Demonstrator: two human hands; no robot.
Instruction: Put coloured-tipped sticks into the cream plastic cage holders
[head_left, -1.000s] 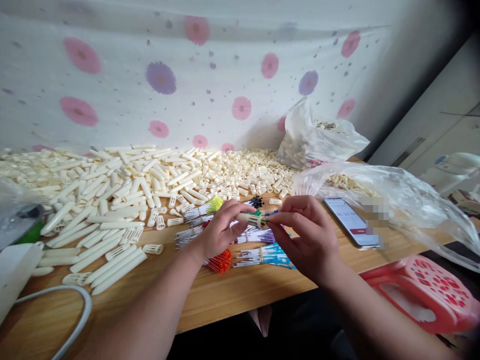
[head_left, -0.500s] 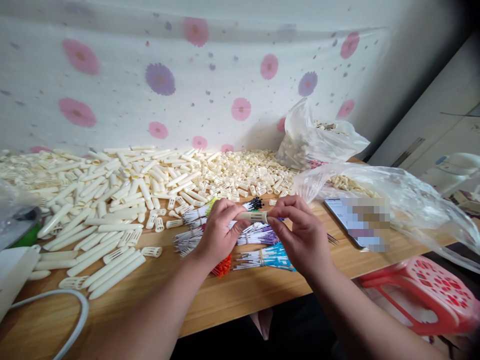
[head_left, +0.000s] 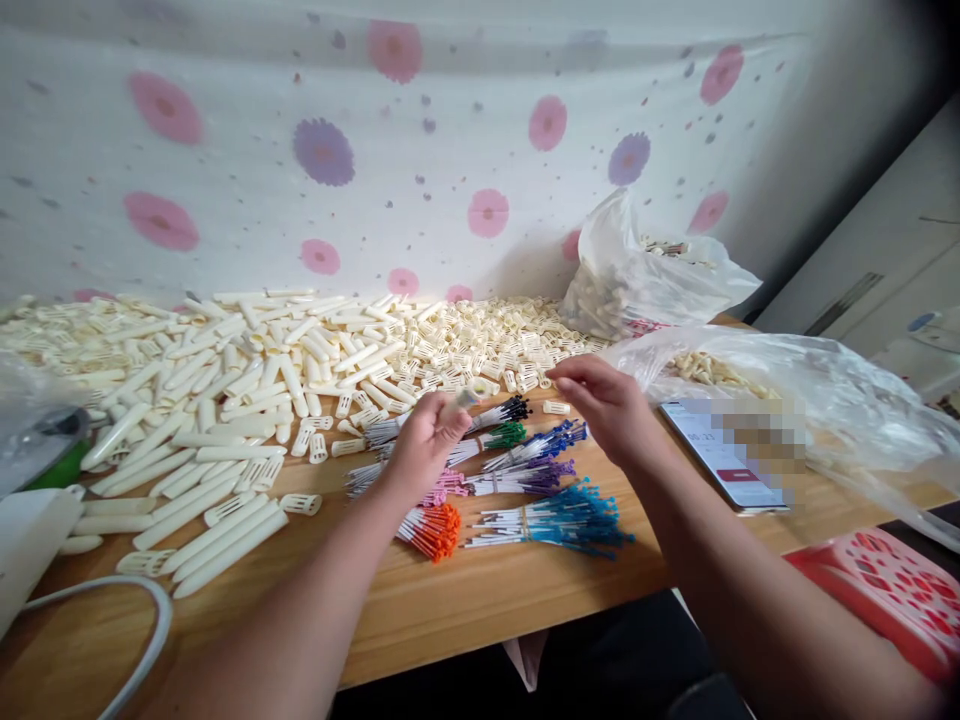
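Observation:
My left hand (head_left: 429, 440) is closed around a short cream plastic tube (head_left: 466, 397), whose end sticks out past the thumb toward the right. Most of the tube is hidden by the fingers. To its right, over the edge of the heap of slotted cream caps (head_left: 517, 335), my right hand (head_left: 604, 405) has its fingers stretched out, and nothing shows in them. A single slotted cap (head_left: 556, 407) lies just below those fingertips. Between my forearms are bundles of thin white sticks with coloured tips, among them a turquoise bundle (head_left: 551, 520) and an orange bundle (head_left: 431, 530).
Long cream tubes (head_left: 217, 370) are heaped on the wooden table (head_left: 480, 610) at left. A phone (head_left: 724, 450), a filled plastic bag (head_left: 637, 270) and a clear bag (head_left: 825, 400) are at right. A white cable (head_left: 161, 620) curls at front left; a red stool (head_left: 885, 590) stands beside the table.
My right hand has let go of the slotted piece at the tube's end and moved up and right. My left hand has drawn slightly left, tilting the tube upward.

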